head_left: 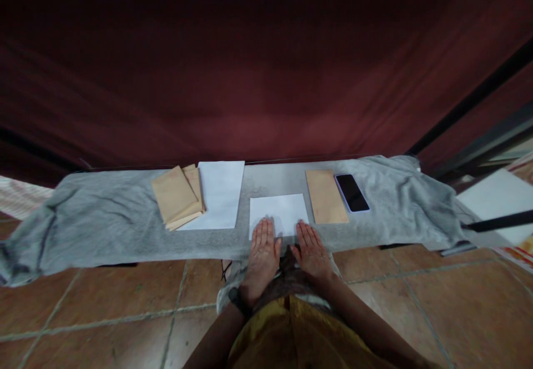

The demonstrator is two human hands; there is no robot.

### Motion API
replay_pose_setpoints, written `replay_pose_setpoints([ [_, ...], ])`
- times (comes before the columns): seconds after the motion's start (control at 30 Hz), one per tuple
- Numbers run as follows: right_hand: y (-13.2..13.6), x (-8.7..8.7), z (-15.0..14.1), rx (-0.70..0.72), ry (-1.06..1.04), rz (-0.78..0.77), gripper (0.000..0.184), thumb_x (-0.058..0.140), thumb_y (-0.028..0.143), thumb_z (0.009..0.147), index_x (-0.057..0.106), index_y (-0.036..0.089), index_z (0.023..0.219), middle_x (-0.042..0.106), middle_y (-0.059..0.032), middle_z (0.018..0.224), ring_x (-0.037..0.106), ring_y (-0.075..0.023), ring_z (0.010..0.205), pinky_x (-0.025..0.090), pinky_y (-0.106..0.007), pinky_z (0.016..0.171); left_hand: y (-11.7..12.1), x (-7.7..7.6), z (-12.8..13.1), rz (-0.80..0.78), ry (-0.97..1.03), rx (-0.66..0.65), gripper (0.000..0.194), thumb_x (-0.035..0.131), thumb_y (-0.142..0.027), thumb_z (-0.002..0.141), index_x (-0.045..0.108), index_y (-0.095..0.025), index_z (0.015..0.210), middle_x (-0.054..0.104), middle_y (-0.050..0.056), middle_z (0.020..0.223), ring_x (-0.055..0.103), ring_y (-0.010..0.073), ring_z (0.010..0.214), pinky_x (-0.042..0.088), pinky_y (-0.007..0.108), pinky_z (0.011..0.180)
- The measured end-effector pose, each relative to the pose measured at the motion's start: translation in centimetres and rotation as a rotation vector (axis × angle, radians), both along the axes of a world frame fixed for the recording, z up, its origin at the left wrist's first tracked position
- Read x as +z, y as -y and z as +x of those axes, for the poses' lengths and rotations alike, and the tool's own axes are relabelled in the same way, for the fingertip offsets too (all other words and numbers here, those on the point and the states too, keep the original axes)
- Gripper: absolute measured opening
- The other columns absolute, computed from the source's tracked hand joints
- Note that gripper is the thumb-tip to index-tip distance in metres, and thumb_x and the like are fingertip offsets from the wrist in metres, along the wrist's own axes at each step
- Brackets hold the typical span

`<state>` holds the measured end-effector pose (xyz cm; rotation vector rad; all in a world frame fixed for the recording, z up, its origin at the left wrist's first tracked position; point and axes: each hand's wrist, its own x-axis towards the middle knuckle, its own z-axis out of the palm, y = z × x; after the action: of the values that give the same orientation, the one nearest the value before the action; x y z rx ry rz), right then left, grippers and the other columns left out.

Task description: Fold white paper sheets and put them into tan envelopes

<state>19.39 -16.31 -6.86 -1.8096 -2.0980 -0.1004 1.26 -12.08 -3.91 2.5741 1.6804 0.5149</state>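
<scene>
A white sheet of paper (278, 209), about half the size of the sheets to its left, lies in front of me; whether it is folded I cannot tell. My left hand (263, 249) rests flat on its lower left part, fingers stretched forward. On its lower right corner lies my right hand (311, 249), palm down with the fingers out straight. Neither hand grips anything. Just right of the sheet is a single brown envelope (327, 197).
Larger white paper (222, 194) lies to the left, partly under several brown envelopes (175, 194). A phone (352, 193) with a dark screen sits at the right. Grey cloth (116, 219) covers the narrow table. A dark red curtain (266, 91) hangs behind.
</scene>
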Motion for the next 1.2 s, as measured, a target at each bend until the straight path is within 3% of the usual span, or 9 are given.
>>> replay_pose_setpoints([
  [0.13, 0.0, -0.2, 0.1, 0.015, 0.02, 0.02, 0.06, 0.041, 0.027, 0.103, 0.033, 0.003, 0.158, 0.039, -0.0209, 0.161, 0.034, -0.0299, 0.152, 0.033, -0.051, 0.123, -0.8, -0.3, 2.6, -0.047, -0.007, -0.169, 0.062, 0.029, -0.033, 0.106, 0.018, -0.008, 0.162, 0.033, 0.017, 0.165, 0.026, 0.0239, 0.155, 0.031, 0.047, 0.126],
  [0.3, 0.1, -0.2, 0.1, 0.039, 0.023, 0.031, 0.056, 0.039, 0.021, 0.102, 0.037, 0.001, 0.155, 0.041, -0.0209, 0.16, 0.033, -0.0293, 0.152, 0.035, -0.051, 0.122, -1.8, -0.9, 4.0, -0.091, -0.045, -0.227, 0.062, 0.028, -0.042, 0.107, 0.027, -0.01, 0.159, 0.035, 0.016, 0.165, 0.026, 0.0245, 0.156, 0.028, 0.05, 0.126],
  [0.73, 0.0, 0.7, 0.3, 0.036, 0.024, 0.059, 0.06, 0.044, 0.03, 0.105, 0.031, 0.003, 0.158, 0.041, -0.0206, 0.16, 0.039, -0.0303, 0.149, 0.036, -0.05, 0.122, -7.7, -0.8, 2.7, -0.107, -0.12, -0.059, 0.064, 0.027, -0.044, 0.107, 0.032, -0.007, 0.158, 0.031, 0.016, 0.166, 0.024, 0.0262, 0.156, 0.024, 0.048, 0.127],
  [0.97, -0.1, 1.1, 0.2, 0.018, -0.031, 0.023, 0.057, 0.04, 0.033, 0.107, 0.037, 0.004, 0.156, 0.046, -0.0203, 0.157, 0.041, -0.03, 0.148, 0.036, -0.051, 0.121, -8.5, -1.1, 1.2, -0.087, -0.143, 0.046, 0.065, 0.03, -0.045, 0.106, 0.032, -0.006, 0.159, 0.029, 0.017, 0.166, 0.022, 0.0279, 0.157, 0.022, 0.049, 0.128],
  [1.07, -1.3, 1.9, -0.2, -0.013, -0.077, -0.023, 0.055, 0.037, 0.036, 0.108, 0.043, 0.007, 0.154, 0.049, -0.0187, 0.155, 0.043, -0.03, 0.147, 0.034, -0.052, 0.122, -8.3, -1.2, 1.1, -0.082, -0.151, 0.058, 0.065, 0.032, -0.045, 0.106, 0.031, -0.007, 0.159, 0.028, 0.017, 0.166, 0.021, 0.0281, 0.157, 0.022, 0.049, 0.128],
  [1.2, -4.8, 3.0, -1.0, 0.019, -0.113, -0.086, 0.053, 0.032, 0.035, 0.109, 0.045, 0.01, 0.153, 0.045, -0.0143, 0.159, 0.039, -0.0275, 0.149, 0.034, -0.049, 0.122, -8.2, -1.1, 1.4, -0.083, -0.164, 0.063, 0.065, 0.035, -0.043, 0.105, 0.032, -0.007, 0.159, 0.029, 0.018, 0.166, 0.02, 0.029, 0.157, 0.02, 0.051, 0.128],
])
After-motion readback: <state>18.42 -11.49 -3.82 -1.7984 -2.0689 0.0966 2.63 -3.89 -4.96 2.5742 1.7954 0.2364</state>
